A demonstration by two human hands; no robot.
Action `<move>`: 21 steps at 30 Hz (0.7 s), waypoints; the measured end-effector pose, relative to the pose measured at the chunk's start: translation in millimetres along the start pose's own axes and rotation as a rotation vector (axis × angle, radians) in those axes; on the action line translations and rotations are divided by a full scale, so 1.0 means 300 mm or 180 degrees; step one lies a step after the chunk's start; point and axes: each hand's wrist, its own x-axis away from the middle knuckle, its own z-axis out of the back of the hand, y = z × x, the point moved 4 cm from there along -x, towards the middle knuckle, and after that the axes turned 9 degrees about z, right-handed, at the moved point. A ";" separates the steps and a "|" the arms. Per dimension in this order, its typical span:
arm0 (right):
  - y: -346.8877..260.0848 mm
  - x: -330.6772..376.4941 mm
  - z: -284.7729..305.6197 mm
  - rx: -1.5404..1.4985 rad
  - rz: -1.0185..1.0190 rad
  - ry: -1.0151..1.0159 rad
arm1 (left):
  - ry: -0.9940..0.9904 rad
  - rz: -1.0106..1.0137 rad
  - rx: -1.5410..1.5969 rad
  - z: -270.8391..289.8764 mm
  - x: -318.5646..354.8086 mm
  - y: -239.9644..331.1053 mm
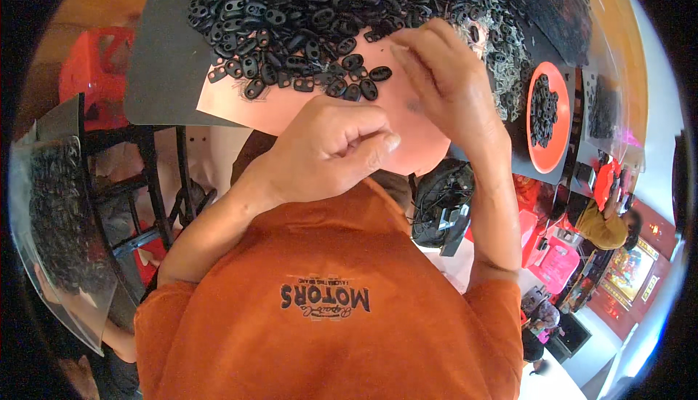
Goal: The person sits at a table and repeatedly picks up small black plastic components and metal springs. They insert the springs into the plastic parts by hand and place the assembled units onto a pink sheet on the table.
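Left hand point(327, 145): grip narrow, fingers curled in and thumb laid along them; whether a small part is pinched inside cannot be told. Right hand point(451, 76): fingers bent toward the thumb beside the near side of the heap; its grip is partly hidden, and contact with any part cannot be confirmed.

The black two-hole parts point(298, 14) lie heaped on a pink sheet point(236, 105), with a few loose ones between the hands. Pale thin pieces point(509, 73) lie to the right of the heap; beyond them, a red-orange dish point(547, 161) holds more black parts. All rest on a dark desk point(160, 73).

Risks, as judged: a sleeve or wrist brushing loose parts could push them off the near edge; crowding could mix pale pieces among black ones.
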 end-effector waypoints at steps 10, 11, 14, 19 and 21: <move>-0.026 -0.083 -0.048 0.1015 0.0639 -0.0704 | 0.0123 -0.0082 0.0084 -0.002 -0.001 -0.001; -0.035 -0.090 -0.048 0.1053 0.0747 -0.0722 | 0.0198 -0.0075 0.0121 -0.006 -0.003 -0.003; -0.046 -0.095 -0.037 0.0980 0.0732 -0.0590 | 0.0242 -0.0014 0.0200 -0.005 -0.004 0.007; -0.008 -0.102 -0.069 0.1253 0.1168 -0.0527 | 0.0265 0.0031 0.0304 -0.016 -0.001 -0.005; -0.006 -0.111 -0.067 0.1253 0.1180 -0.0517 | 0.0175 0.0214 0.0352 -0.011 0.000 -0.002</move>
